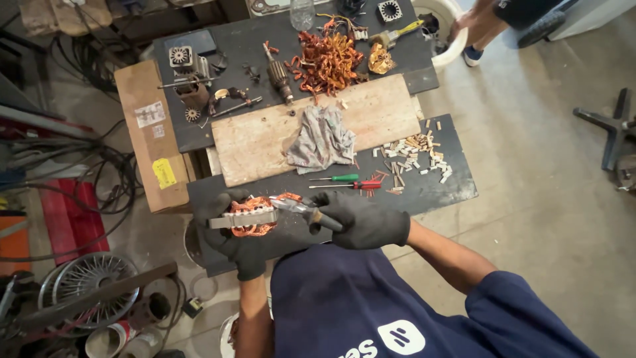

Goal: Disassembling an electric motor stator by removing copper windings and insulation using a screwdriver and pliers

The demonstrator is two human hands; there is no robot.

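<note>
A dark, worn workbench top fills the middle of the scene, with a pale wooden board lying across it and a crumpled grey patterned cloth on the board. At the far side sits a tangled heap of stripped copper wire; to the right lies a scatter of small pale wooden slips.

At the near edge, the left hand, in a black glove, is closed around a metal motor stator with copper windings. The stator lies with its long axis running left to right, its winding ends bulging out towards the far and near sides. The right hand, also in a black glove, is wrapped around the handles of grey metal pliers. The pliers point left, their nose touching the copper at the stator's right end.

Just beyond the hands lie a green-handled screwdriver and a red-handled screwdriver, both pointing left.
</note>
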